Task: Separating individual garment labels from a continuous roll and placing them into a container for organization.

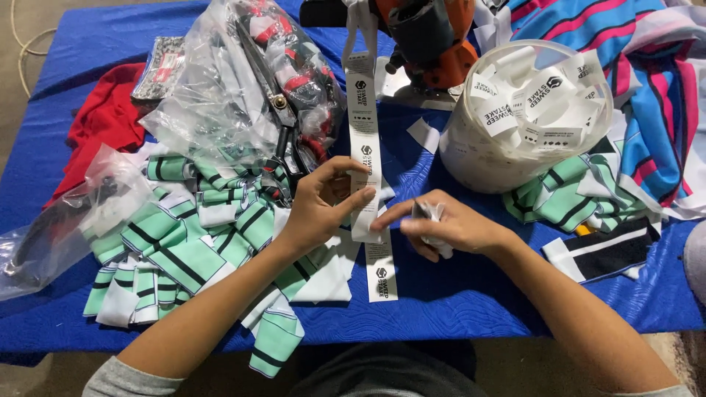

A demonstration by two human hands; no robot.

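A long white strip of printed fabric labels (363, 132) hangs down from the top of the view onto the blue table cover (456, 294). My left hand (320, 202) pinches this strip between thumb and fingers near its lower part. My right hand (441, 224) touches the strip's edge with its forefinger and holds a small bunch of cut white labels in its palm. The strip's free end (381, 273) lies flat below both hands.
A pile of green, white and black striped collar pieces (184, 242) lies left. Black scissors (283, 125) rest against a clear plastic bag (220, 88). A white tub of cut labels (529, 110) stands right, an orange machine (426, 37) behind, striped cloth (647, 88) far right.
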